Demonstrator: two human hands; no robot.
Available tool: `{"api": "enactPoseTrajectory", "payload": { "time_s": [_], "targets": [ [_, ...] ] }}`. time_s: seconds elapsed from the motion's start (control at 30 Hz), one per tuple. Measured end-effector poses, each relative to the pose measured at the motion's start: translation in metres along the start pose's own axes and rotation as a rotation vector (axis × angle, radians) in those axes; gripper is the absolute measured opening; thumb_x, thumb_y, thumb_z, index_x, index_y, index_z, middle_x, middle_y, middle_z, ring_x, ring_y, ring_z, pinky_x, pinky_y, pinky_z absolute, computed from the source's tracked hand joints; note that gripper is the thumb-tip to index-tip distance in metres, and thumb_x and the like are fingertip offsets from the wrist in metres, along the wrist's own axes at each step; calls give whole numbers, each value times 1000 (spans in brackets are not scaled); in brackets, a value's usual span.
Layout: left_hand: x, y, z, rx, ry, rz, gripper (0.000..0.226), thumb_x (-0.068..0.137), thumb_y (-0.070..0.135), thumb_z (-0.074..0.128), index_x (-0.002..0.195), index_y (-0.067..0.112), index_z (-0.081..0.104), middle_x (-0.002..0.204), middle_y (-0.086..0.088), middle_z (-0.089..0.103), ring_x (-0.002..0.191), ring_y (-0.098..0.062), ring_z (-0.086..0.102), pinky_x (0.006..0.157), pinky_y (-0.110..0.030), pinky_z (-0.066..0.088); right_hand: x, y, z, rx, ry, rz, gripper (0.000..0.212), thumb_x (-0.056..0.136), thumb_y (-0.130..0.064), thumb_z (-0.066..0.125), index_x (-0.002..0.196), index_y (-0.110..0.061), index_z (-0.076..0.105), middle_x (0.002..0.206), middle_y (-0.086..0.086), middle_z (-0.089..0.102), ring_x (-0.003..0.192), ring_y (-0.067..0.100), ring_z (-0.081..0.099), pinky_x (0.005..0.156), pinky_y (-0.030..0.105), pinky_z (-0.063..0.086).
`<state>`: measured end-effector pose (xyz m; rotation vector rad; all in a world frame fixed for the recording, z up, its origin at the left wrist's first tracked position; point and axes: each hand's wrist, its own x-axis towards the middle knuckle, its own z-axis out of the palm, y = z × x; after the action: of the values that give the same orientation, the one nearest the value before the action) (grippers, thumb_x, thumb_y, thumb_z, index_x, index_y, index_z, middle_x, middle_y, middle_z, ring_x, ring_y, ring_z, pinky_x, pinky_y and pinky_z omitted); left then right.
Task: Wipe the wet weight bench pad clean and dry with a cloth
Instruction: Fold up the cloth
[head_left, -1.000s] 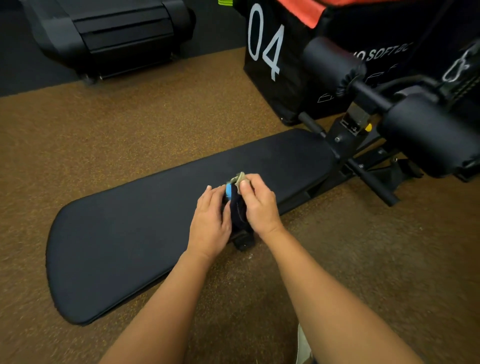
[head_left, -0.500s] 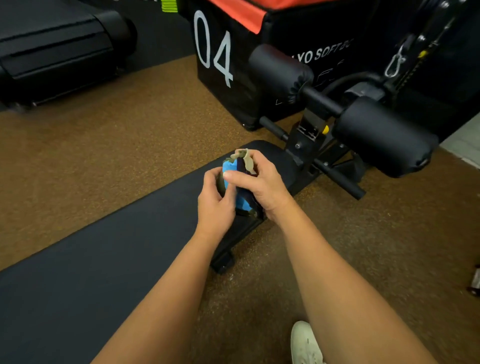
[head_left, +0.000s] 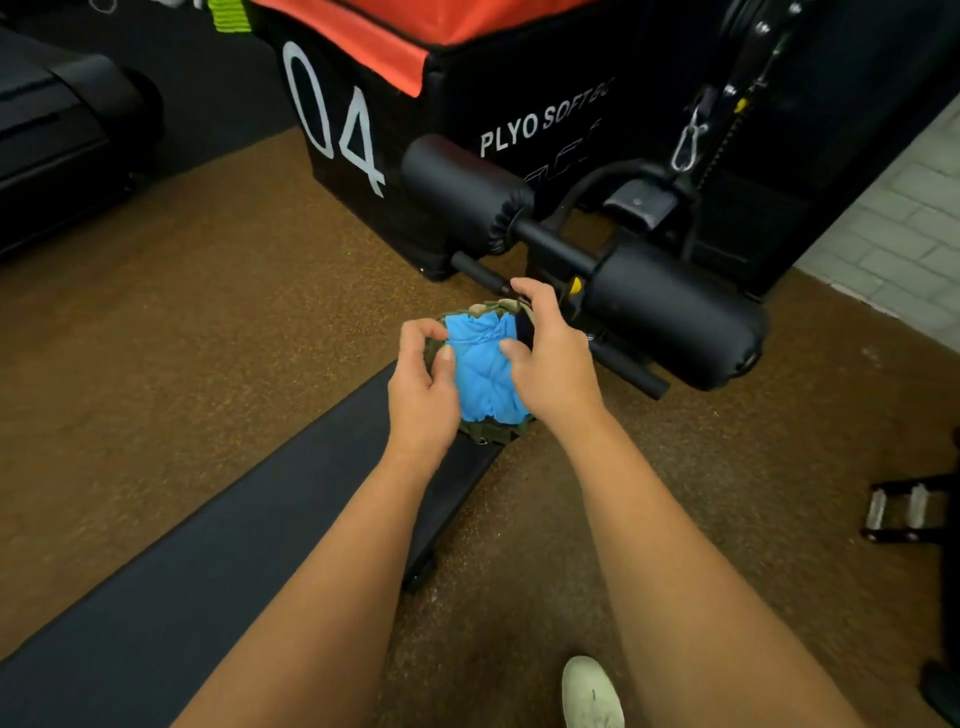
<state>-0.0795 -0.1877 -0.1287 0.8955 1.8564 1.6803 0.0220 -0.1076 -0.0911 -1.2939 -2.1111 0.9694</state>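
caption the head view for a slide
Left hand and right hand grip a bunched blue cloth above the bench pad end.

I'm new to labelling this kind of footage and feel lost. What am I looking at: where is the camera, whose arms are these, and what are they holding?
There is no machine here: the camera sits on a person's head and looks down, so the two bare arms are the wearer's own. The left hand and right hand both grip a bunched cloth, blue with a green edge, at one end of a long black bench pad. Beyond it are the bench's padded rollers and a black plyo box marked 04, on a brown floor. One pale shoe shows below.
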Motion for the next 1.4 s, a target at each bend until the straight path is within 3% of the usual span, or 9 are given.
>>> {"api": "enactPoseTrajectory", "payload": {
  "time_s": [0.13,0.27,0.5,0.63,0.8,1.03,1.13,1.23,1.4],
  "targets": [
    [19,27,29,72,-119,20,17,96,11,46,96,25,55,94,6,61,85,-19,58,72,-49,52,11,5,-34,-139,143,-56,23,90,-12,56,98,-28,41,99,0,55,87,21,56,74,44,49],
    [38,55,62,95,-182,25,18,92,14,55,102,26,62,106,3,63,99,-17,61,83,-50,53,22,12,-72,-151,264,13,7,91,-13,54,97,-17,52,97,4,52,83,25,55,71,40,45],
    [67,108,119,308,-421,56,41,90,8,61,131,15,56,130,0,52,123,-14,48,107,-30,39,46,27,-129,-207,341,212,33,86,3,48,111,-11,64,117,9,56,109,26,53,89,37,47],
    [77,123,144,373,-485,47,46,88,4,60,132,17,55,134,-3,48,116,-14,50,99,-24,39,54,39,-147,-223,346,301,39,86,4,51,121,-10,60,124,9,53,116,26,49,95,35,47],
    [84,121,166,472,-469,63,31,88,6,63,117,17,62,129,-2,45,110,-21,55,97,-28,45,59,54,-157,-233,333,377,45,86,3,53,129,-11,54,130,9,48,120,25,47,97,30,43],
    [99,109,193,618,-490,140,36,92,5,59,128,5,58,131,-5,45,118,-16,48,88,-6,25,59,72,-157,-253,287,434,53,85,5,52,137,-9,46,134,11,43,125,27,40,103,33,38],
    [100,99,203,743,-550,159,40,94,9,56,134,3,52,137,-8,40,123,-23,41,98,-18,33,58,81,-155,-353,254,416,54,86,0,51,138,-11,44,134,10,43,122,28,36,99,34,38],
    [96,100,204,884,-555,164,51,92,33,60,137,10,50,137,-9,40,123,-28,31,103,-39,36,56,85,-157,-486,221,409,53,88,-10,51,140,-16,43,132,9,46,116,28,36,98,32,35],
    [91,102,199,1051,-650,189,79,80,54,66,145,22,34,145,-6,29,129,-30,23,105,-46,34,50,87,-162,-548,128,433,59,88,-17,53,144,-24,35,139,9,38,120,30,31,98,36,34]
  ]
}}
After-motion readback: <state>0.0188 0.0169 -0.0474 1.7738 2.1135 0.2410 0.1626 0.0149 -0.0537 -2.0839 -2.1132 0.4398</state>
